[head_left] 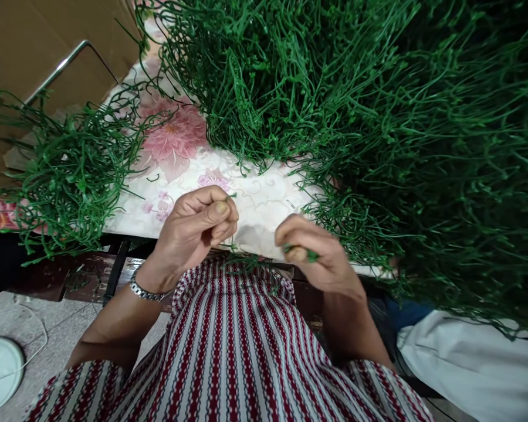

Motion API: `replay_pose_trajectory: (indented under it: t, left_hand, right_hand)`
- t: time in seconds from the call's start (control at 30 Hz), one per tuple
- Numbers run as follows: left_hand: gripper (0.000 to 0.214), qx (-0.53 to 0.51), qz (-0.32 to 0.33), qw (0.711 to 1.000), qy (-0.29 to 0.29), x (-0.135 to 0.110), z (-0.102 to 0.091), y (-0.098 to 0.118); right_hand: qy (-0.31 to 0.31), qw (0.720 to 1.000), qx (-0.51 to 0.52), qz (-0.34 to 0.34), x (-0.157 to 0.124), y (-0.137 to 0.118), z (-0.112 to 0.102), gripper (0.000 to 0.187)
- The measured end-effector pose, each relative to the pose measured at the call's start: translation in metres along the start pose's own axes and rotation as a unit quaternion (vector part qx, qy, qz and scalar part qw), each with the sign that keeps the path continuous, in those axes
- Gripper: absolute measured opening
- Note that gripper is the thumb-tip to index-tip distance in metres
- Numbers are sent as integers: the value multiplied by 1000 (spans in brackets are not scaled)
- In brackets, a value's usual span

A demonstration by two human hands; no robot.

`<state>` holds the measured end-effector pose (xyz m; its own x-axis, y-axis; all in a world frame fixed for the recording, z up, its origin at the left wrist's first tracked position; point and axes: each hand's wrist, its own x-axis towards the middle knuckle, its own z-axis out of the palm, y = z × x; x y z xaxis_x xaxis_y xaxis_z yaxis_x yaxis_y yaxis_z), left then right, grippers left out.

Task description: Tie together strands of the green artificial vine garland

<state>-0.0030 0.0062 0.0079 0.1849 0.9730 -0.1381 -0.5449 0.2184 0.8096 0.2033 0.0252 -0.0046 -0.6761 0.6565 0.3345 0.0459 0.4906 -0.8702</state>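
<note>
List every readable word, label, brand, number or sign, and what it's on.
None readable: no lettering shows on the green stems, flowered cloth, cardboard or striped shirt.
Metal wristband: too small to tell if marked.

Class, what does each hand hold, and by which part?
Left hand: a sprig, pinched near its visible end. Right hand: green bits; which part is gripped is unclear.

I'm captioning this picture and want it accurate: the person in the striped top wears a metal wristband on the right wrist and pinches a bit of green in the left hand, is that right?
Not quite: the head view shows the metal wristband on the left wrist. The left hand does pinch a bit of green.
</note>
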Motion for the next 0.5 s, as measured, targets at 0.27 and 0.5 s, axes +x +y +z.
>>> replay_pose_trajectory:
  t: [0.27,0.5]
  left_hand:
    - [17,-80,27,996,0,-13,21,20]
    - [30,-88,65,988,-110,-15,36,55]
  right_hand:
    - [168,971,-139,94,-34,-17,-11,16]
    - [36,981,-152,119,-18,-21,8,13]
